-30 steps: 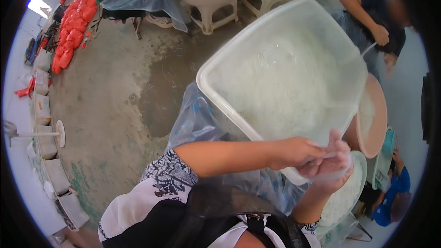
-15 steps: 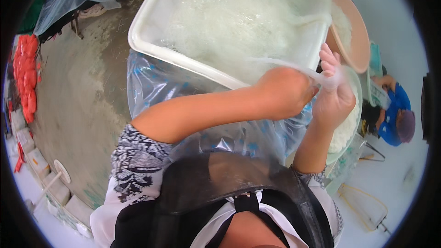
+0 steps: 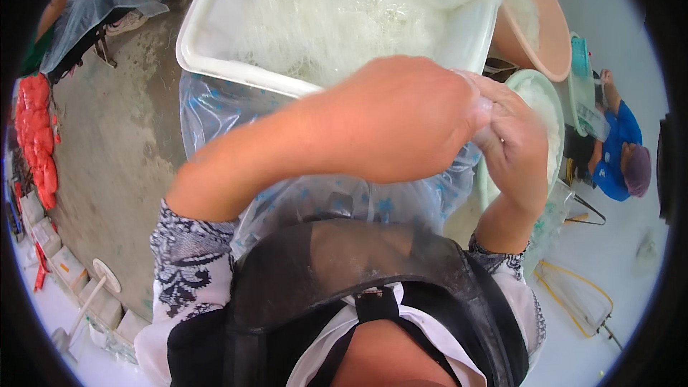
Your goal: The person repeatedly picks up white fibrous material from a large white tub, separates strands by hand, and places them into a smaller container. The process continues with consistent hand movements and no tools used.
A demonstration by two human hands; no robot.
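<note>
My left hand [image 3: 408, 120], smeared by motion, is curled into a fist. It meets my right hand [image 3: 514, 132], whose fingers are bent inward. Between them shows a small piece of a bundle of fine white strands [image 3: 483, 110]; the rest of it is hidden behind my fingers. Just beyond, a large white rectangular tub [image 3: 233, 79] holds a heap of whitish, see-through strands [image 3: 322, 18]. Some of them hang over the tub's right rim. Behind my right hand stands a pale green basin [image 3: 487, 183] with a white mass [image 3: 536, 97] in it.
Clear plastic sheeting [image 3: 351, 197] with blue marks hangs below the tub. At the far right is a peach-coloured basin [image 3: 555, 36]. A person in blue [image 3: 622, 147] works farther right. Red bundles [image 3: 36, 140] and pale boxes [image 3: 68, 265] line the left.
My hands have come together, and the left fist now covers part of the right hand. The right fingers, stretched upward before with strands looped round the hand, are now bent. The tub appears shifted up-left.
</note>
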